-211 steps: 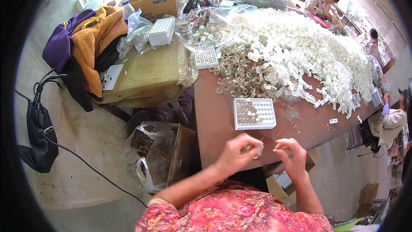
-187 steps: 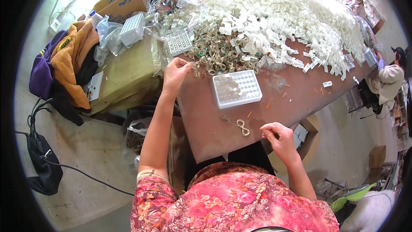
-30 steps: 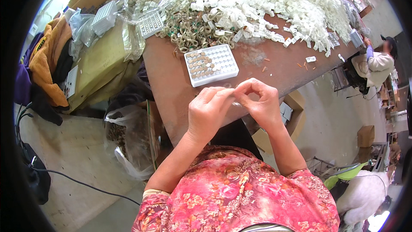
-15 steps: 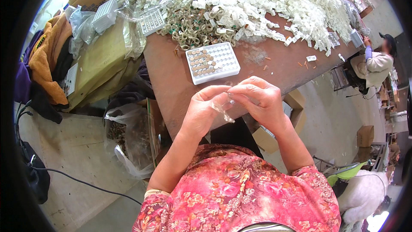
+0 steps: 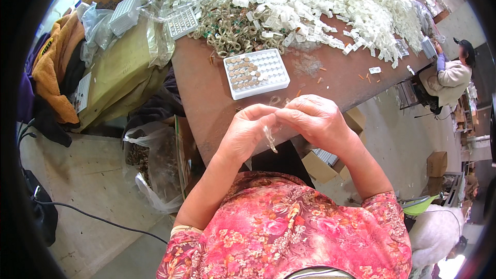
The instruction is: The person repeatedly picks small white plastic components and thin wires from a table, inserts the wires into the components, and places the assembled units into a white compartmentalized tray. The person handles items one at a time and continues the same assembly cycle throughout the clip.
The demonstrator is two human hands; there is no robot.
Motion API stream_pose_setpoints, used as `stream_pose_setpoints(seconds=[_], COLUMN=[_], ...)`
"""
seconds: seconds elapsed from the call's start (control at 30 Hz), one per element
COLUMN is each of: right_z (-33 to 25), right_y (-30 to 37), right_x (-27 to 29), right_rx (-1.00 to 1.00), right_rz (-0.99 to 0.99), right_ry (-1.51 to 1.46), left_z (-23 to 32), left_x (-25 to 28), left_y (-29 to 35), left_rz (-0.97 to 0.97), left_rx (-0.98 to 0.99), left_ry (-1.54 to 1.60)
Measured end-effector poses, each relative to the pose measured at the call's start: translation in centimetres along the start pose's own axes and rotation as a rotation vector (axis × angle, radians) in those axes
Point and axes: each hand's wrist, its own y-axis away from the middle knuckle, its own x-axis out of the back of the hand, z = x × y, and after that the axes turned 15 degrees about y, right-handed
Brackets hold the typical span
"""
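Just short of the tray, my left hand (image 5: 249, 132) and my right hand (image 5: 316, 123) meet with fingertips pinched together. Between them is a thin, pale cord (image 5: 269, 139). One twisted end hangs below my left fingers, and a fine loop sticks out above the fingertips. My fingers hide the rest, so what sits at the pinch cannot be made out. Beyond my hands lies a white plastic tray (image 5: 260, 89) with rows of small round hollows. Brownish round discs (image 5: 242, 72) fill much of its left side, while hollows on the right hold none.
Behind the tray, coiled cords (image 5: 227, 36) and white plastic pieces (image 5: 320, 5) are heaped on the brown table (image 5: 201, 82). Left are a plastic-lined bag (image 5: 155, 165) and jackets (image 5: 59, 67). An open carton (image 5: 320, 168) stands below my right hand. Another person (image 5: 449, 75) sits far right.
My hands have drawn closer together, the right fingers now folded over the pinch. The dangling cord end hangs more steeply. A loop now shows above the fingertips.
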Motion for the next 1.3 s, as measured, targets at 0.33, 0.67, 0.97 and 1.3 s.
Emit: stream_pose_setpoints(seconds=[0.33,0.67,0.97,1.3], right_z=[0.5,0.1,-0.6,-3.9], right_y=[0.2,0.2,0.9,1.6], right_x=[0.3,0.3,-0.7,-3.2], right_rx=[-0.169,-0.259,-0.6,-1.09], right_rz=[-0.074,-0.09,-0.039,-0.279], right_ry=[-0.241,-0.387,-0.674,-1.639], left_z=[-0.3,-0.5,-0.5,-0.6], left_x=[0.0,-0.5,-0.8,-0.8], left_y=[-0.2,-0.5,-0.3,0.1], left_rz=[0.006,-0.054,-0.003,0.053], left_rx=[0.042,0.078,-0.128,-0.48], left_ry=[0.075,0.218,0.139,-0.313])
